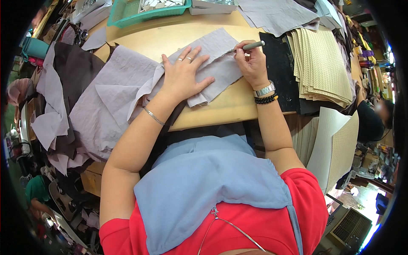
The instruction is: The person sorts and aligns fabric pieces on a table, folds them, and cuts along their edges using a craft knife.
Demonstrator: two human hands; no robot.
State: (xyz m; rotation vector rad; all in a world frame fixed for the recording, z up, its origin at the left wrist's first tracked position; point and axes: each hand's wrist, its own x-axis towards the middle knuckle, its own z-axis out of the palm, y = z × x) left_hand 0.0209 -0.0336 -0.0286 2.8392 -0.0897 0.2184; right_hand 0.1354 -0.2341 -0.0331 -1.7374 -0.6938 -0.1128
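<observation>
A sheet of greyish-lilac cloth (223, 78) lies partly folded on the pale wooden work table (229, 106). My left hand (185, 75) rests flat on it, fingers spread, pressing it down. To its right, my right hand (251, 63) is closed around a grey pen (255, 45). The pen's blunt end points right, and its tip, hidden by the fingers, is at the cloth's upper right edge. More of the same cloth (114, 85) spreads in creases to the left, under my left forearm and over the table's edge.
Stacked cream woven-pattern sheets (318, 63) lie at right beside a black panel (278, 72). At the back stands a green basket (123, 15) with small white pieces. Grey cloth (280, 15) is piled at the back right. Other people (376, 117) are at both sides.
</observation>
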